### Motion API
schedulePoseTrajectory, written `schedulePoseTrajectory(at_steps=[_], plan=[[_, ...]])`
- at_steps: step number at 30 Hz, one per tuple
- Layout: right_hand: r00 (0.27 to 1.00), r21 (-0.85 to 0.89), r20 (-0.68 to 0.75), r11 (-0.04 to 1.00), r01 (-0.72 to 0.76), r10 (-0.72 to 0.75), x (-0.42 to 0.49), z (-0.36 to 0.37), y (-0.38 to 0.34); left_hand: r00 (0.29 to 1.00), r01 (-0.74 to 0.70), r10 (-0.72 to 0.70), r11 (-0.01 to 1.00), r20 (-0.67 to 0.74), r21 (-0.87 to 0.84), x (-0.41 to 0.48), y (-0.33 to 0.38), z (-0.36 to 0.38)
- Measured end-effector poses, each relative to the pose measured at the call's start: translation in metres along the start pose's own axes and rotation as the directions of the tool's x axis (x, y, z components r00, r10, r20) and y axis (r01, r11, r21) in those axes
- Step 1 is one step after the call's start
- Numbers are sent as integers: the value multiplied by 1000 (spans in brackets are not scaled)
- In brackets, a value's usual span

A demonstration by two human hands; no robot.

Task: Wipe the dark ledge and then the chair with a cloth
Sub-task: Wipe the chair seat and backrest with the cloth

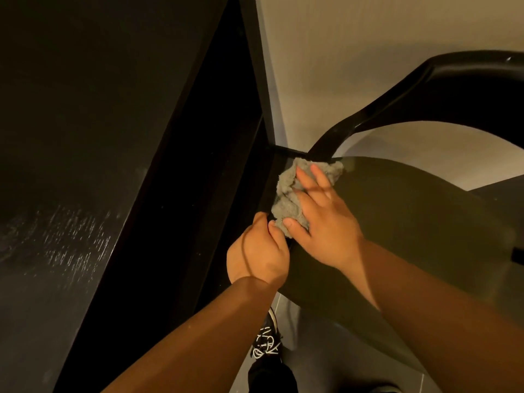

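Observation:
A crumpled grey cloth point(289, 194) lies on the left edge of the dark chair seat point(411, 222), close to the base of the chair's black backrest point(425, 89). My right hand point(320, 214) presses flat on the cloth with its fingers spread. My left hand point(258, 251) grips the seat's left edge just below the cloth, fingers curled round it. The dark ledge point(85, 165) runs along the left side of the view, beside the chair.
A beige wall point(354, 38) rises behind the chair. Below, a grey tiled floor point(326, 350) shows with a black shoe with white laces point(266, 341). The ledge's dark side panel point(215, 165) stands right against the chair's left side.

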State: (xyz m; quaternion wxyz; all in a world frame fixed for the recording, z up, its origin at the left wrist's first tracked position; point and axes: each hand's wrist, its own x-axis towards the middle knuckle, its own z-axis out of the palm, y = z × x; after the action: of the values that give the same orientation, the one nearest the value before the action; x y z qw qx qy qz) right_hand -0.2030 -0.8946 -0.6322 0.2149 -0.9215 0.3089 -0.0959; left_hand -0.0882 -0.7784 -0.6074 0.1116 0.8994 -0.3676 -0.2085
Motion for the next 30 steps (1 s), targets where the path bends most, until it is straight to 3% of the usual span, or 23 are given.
schedulePoseTrajectory(at_steps=[3, 7, 9, 13, 16, 18, 22, 27, 30], plan=[[1000, -35, 12, 999, -18, 18, 25, -8, 25, 1000, -2, 2, 1000, -12, 12, 1, -2, 3], [947, 127, -103, 948, -291, 304, 52, -15, 29, 1000, -4, 4, 1000, -19, 5, 2, -3, 5], [919, 228, -95, 907, -354, 383, 42, -9, 3, 1000, 0, 0, 1000, -18, 16, 2, -2, 5], [968, 221, -29, 946, -238, 251, 1, 3, -28, 1000, 1, 0, 1000, -22, 29, 2, 0, 3], [985, 68, -20, 983, -170, 172, 13, -1, 2, 999, -11, 12, 1000, -37, 26, 3, 5, 3], [973, 49, -49, 974, -223, 225, 32, -9, 21, 995, -72, 73, 997, -71, 23, 1, 4, 2], [893, 235, -134, 890, -392, 429, 59, -19, 36, 989, -128, 128, 992, -76, 8, 6, 2, 5], [882, 413, -49, 813, -410, 469, 29, -4, -12, 973, -225, 225, 974, -52, -5, 18, 9, 6], [857, 469, 37, 749, -469, 513, 18, -7, -30, 965, -259, 258, 966, 38, 15, 41, 27, -1]])
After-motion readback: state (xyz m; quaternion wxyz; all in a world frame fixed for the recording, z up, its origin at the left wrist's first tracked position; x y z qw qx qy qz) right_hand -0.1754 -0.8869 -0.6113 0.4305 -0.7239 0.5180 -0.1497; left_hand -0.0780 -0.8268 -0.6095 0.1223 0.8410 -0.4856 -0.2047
